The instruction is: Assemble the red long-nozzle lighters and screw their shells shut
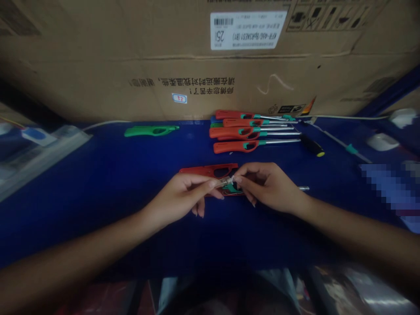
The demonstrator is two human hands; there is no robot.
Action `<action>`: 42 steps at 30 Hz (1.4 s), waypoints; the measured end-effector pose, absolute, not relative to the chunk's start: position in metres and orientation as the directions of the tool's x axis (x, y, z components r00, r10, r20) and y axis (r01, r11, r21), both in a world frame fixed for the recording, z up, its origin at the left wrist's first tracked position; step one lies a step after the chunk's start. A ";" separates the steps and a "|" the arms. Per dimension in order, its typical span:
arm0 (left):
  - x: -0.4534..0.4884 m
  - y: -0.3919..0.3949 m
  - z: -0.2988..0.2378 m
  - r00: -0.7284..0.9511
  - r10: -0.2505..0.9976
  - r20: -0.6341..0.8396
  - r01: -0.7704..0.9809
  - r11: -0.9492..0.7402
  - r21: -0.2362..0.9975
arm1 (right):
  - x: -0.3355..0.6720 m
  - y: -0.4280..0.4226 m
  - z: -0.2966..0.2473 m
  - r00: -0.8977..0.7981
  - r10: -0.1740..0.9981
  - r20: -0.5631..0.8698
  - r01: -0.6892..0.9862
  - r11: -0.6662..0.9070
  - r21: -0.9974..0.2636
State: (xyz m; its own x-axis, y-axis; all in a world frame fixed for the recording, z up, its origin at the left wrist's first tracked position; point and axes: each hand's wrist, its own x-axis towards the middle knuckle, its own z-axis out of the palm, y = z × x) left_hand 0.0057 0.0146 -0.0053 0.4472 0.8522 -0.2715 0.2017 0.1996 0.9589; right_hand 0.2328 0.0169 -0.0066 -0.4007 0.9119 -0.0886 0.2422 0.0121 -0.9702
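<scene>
My left hand (183, 192) and my right hand (267, 183) meet over the middle of the blue table (98, 183). Both are closed in a pinch on a small clear part (225, 181) held between their fingertips. Under them lies a red lighter shell (210, 170) with a teal trigger piece (231, 189). A metal tube tip (303, 188) sticks out to the right of my right hand.
A row of several red lighters with teal triggers and metal tubes (252, 131) lies behind the hands. A green lighter shell (151, 130) lies at the back left. A black-and-yellow screwdriver (313, 146) is at the right. A large cardboard box (203, 57) stands along the back.
</scene>
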 end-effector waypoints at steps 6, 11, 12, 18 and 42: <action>0.002 0.019 -0.002 0.465 0.825 -0.322 0.217 0.247 0.945 | 0.234 0.019 -0.008 -0.436 0.897 -0.079 0.244 0.033 -0.969; -0.005 0.025 0.000 0.513 0.778 -0.364 0.233 0.282 0.931 | 0.235 0.019 -0.007 -0.454 0.884 -0.111 0.257 0.011 -0.966; -0.005 0.025 0.000 0.516 0.780 -0.354 0.232 0.271 0.934 | 0.235 0.019 -0.006 -0.454 0.883 -0.116 0.257 0.005 -0.966; -0.003 0.023 -0.001 0.509 0.798 -0.322 0.245 0.224 0.943 | 0.236 0.022 -0.008 -0.426 0.900 -0.092 0.196 -0.007 -0.981; 0.002 0.021 0.004 0.523 0.794 -0.309 0.284 0.180 0.942 | 0.234 0.021 -0.004 -0.428 0.894 -0.134 0.199 -0.051 -0.979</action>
State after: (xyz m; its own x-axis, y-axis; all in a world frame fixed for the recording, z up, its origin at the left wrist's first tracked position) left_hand 0.0018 0.0211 0.0036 0.5227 0.7944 -0.3094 0.2840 0.1799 0.9418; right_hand 0.2342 0.0206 -0.0045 -0.4279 0.8938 -0.1341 0.1993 -0.0514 -0.9786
